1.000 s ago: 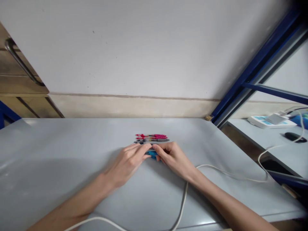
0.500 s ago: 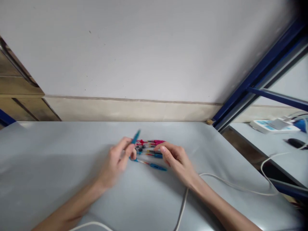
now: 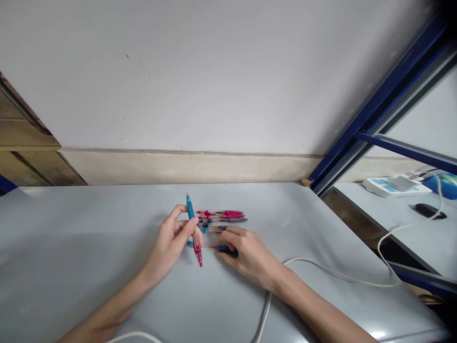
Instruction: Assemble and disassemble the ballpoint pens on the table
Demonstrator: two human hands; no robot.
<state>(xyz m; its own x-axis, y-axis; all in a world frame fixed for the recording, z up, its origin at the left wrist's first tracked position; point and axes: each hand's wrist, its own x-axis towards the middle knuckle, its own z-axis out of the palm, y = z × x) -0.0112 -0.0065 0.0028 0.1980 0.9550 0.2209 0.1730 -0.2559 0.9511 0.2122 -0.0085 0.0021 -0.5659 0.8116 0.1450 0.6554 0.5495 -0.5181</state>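
Observation:
In my left hand [image 3: 171,238], a pen [image 3: 190,208] with a blue upper end and a red lower end is pinched between thumb and fingers, tilted above the table. My right hand [image 3: 246,252] is low over the table, its thumb and fingers closed around a blue pen [image 3: 225,249] that lies there. That pen's far left end shows partly behind the held pen. Just beyond both hands lie several more pens side by side: red ones [image 3: 232,213] at the back, a dark grey one [image 3: 233,220] in front of them, and others partly covered by my right fingers.
A white cable [image 3: 332,274] crosses the grey table [image 3: 89,238] and passes under my right forearm. A wall stands behind the table. To the right, past a blue metal frame [image 3: 342,147], another surface holds a white power strip [image 3: 396,186] and a black mouse [image 3: 430,211].
My left hand has turned the pen, so its red end now points down toward me. My right hand has moved left and down onto the front blue pen.

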